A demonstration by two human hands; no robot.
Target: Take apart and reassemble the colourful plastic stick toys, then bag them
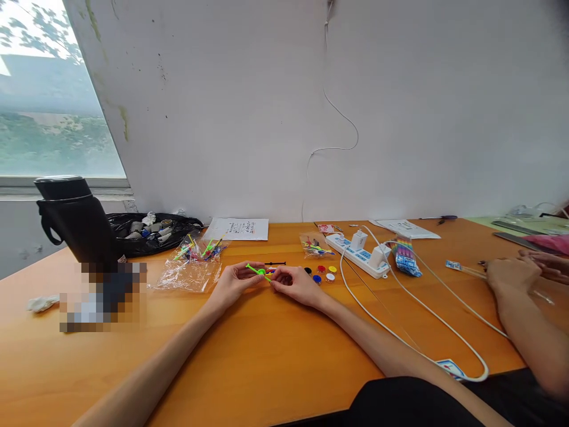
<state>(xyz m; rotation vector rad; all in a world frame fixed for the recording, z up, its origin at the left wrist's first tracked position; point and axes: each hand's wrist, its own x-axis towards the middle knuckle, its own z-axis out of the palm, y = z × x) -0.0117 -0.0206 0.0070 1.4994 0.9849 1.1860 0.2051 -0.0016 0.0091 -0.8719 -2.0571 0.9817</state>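
Note:
A thin bright green plastic piece with a rounded middle [261,271] is held up between my hands, just above the table. My left hand [233,286] is closed on its middle, thumb and fingers pinching it. At its lower right end, the fingertips of my right hand [296,284] pinch the green piece too. Behind my hands lie a thin black rod [275,263] and small red and blue pieces, partly hidden. Beside my right hand are small round caps: black [307,270], red [320,269], yellow [332,269], blue [316,279] and white [330,277].
Clear bags of coloured pieces [204,249] [316,244] lie beyond my hands. A black bottle [82,225] and black plastic bag [180,225] stand left. Right are a white power strip [355,256], looping white cables [438,323] and another person's hands [515,276].

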